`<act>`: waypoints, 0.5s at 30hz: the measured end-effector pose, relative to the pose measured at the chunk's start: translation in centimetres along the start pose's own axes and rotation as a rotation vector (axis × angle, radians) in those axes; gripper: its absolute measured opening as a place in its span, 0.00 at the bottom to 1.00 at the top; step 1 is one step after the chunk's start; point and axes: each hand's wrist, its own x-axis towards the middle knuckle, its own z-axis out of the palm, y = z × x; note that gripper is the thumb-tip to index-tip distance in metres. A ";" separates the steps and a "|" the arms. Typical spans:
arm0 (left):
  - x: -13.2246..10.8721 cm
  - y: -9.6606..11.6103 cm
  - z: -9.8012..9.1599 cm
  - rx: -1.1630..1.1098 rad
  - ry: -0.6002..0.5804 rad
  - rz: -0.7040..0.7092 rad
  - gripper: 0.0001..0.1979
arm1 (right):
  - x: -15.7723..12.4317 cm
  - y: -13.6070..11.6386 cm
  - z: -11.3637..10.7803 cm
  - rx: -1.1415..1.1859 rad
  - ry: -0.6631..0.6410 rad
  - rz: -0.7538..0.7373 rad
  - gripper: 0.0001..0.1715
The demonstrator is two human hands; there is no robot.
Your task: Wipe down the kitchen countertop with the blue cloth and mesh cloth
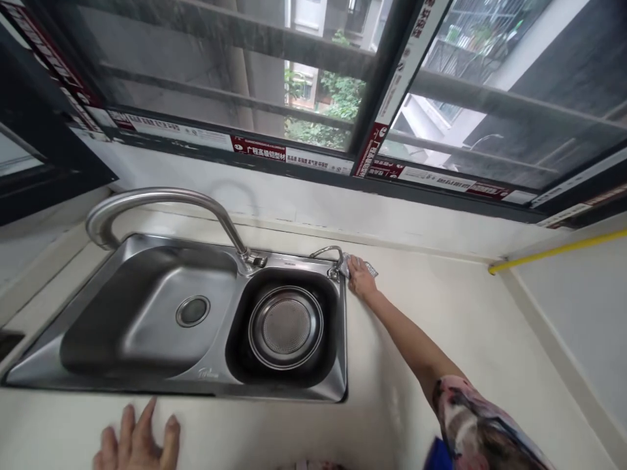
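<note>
Cream counter [441,418] by the steel sink [274,385], right grip [361,277] narrow on a crumpled cloth [367,266], left grip [137,440] spread wide on the counter

The sink [147,307] is steel, smooth and shiny. The tap [166,198] is shiny metal too. The strainer [286,328] is metal with lots of tiny holes. The counter [441,294] is pale, smooth and a bit glossy. The rag [365,266] looks silvery and crinkly. The window frame [365,111] is dark metal, with paper strips [259,149] stuck on it.
</note>
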 end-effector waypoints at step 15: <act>-0.2 0.5 0.1 -0.038 0.059 0.029 0.38 | -11.7 -4.3 -1.6 -0.003 0.009 -0.111 0.46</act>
